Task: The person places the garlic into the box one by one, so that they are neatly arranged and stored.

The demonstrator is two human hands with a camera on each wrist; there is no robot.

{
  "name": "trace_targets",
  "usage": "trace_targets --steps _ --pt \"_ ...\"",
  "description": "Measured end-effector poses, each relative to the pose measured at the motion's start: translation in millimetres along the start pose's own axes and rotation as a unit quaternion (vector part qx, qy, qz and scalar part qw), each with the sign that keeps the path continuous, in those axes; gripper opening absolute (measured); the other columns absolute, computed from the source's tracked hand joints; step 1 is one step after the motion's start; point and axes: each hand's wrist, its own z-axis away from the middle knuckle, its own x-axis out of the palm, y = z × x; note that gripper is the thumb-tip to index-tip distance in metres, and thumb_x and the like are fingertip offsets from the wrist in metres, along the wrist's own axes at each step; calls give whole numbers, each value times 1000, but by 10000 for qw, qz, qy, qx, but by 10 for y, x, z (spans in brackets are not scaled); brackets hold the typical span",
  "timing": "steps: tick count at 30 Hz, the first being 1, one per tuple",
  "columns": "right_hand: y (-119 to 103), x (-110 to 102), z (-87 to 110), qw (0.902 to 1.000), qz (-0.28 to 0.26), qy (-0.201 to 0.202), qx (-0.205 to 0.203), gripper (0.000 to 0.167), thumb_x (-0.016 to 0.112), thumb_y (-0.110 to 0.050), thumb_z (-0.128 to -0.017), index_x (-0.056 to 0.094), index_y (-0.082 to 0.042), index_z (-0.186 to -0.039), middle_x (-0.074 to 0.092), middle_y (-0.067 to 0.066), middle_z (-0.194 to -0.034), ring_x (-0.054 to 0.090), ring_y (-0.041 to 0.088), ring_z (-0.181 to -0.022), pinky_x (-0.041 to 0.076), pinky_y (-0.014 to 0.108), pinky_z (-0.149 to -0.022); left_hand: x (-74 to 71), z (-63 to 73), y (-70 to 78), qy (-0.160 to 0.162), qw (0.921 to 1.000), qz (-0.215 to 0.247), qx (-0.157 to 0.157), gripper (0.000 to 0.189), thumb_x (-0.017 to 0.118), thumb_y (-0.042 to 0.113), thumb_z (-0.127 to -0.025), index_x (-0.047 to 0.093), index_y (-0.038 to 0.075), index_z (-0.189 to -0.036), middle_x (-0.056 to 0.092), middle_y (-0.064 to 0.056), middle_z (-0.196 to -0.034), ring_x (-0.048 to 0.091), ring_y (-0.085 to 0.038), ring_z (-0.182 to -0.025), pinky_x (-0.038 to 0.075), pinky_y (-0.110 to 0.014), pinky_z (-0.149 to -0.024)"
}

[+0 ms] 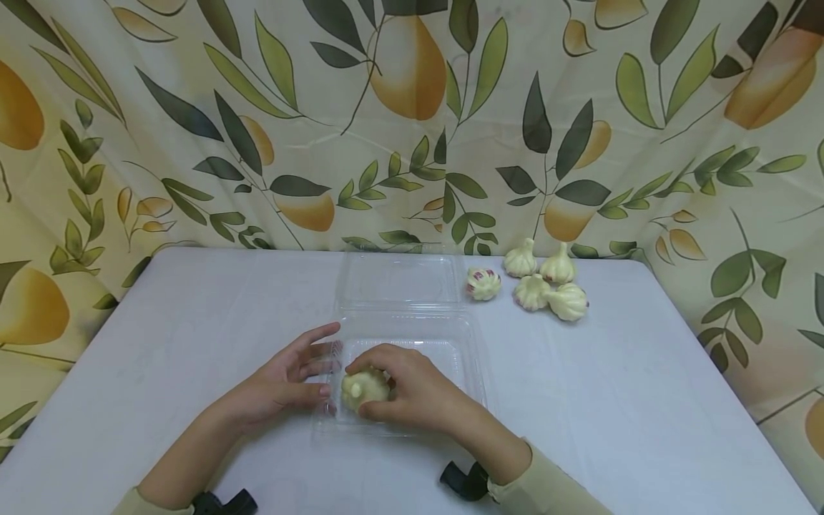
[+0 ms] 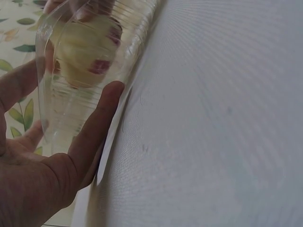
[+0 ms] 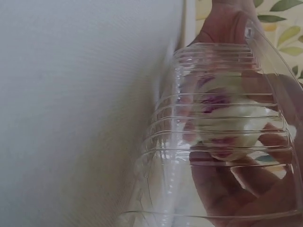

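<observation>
Fingers [image 1: 385,355] of the right hand [image 1: 421,390] curl round a cream-coloured, purple-streaked garlic bulb [image 1: 360,390], which we find inside the left part of a clear, ribbed plastic tray [image 1: 477,365]; whether it rests fully on the tray's floor we cannot tell. Opposite, the left hand [image 1: 283,383], its fingers extended and spread, touches the tray's left wall. We judge the step in hand to be the setting down of this bulb; the next move would call for loosening the right hand while the left steadies the thin wall. Beyond the tray we note its clear plastic lid [image 1: 405,280], folded open on the white cloth-covered table [image 1: 611,400]. Right of the lid, a rounded, purple-striped garlic bulb [image 1: 483,284] sits near four pale garlic bulbs [image 1: 569,302]. Behind hangs cream fabric [image 1: 412,64] printed with leaves and orange fruit.
</observation>
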Motion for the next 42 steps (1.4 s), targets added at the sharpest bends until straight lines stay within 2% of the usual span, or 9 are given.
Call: trace_targets --steps 6,13,23,27,33,42 --pt "-3 13 4 9998 157 -29 136 43 84 -21 -78 68 -23 -117 64 -11 -120 57 6 -101 48 25 -83 -5 -7 -1 -99 9998 143 23 85 63 1 -94 17 27 -160 15 -15 -163 25 -41 -145 54 -47 -91" --pt "1 43 -4 9990 15 -212 395 42 84 -20 -79 69 -25 -118 58 -9 -115 56 7 -91 48 22 -77 -9 -5 3 -132 9998 139 7 79 59 4 -98 15 26 -160 14 -16 -163 27 -42 -144 54 -50 -89" --pt "8 65 -2 9989 52 -416 190 41 80 -16 -84 68 -25 -123 66 -13 -122 57 4 -100 48 24 -83 -7 -5 -8 -128 9999 82 38 78 59 5 -98 16 25 -160 14 -17 -162 27 -43 -143 54 -50 -89" --pt "10 56 1 9982 -34 -532 261 42 78 -18 -87 66 -22 -127 66 -11 -122 58 6 -93 50 23 -79 4 -3 -2 -188 9997 85 147 78 58 4 -98 14 24 -160 12 -20 -162 25 -45 -143 54 -51 -89" --pt "19 36 7 9964 -174 -792 244 45 76 -19 -90 62 -17 -133 66 -8 -120 58 5 -86 52 22 -74 13 9 12 -131 9999 80 73 79 58 4 -98 14 26 -160 13 -18 -163 23 -45 -145 54 -51 -89" --pt "-8 -31 26 9959 -10 -867 269 50 72 -25 -93 55 -19 -140 62 -6 -128 58 6 -94 51 24 -83 27 -2 18 -79 9998 157 101 78 56 3 -99 15 26 -160 16 -17 -162 28 -41 -143 53 -53 -90"
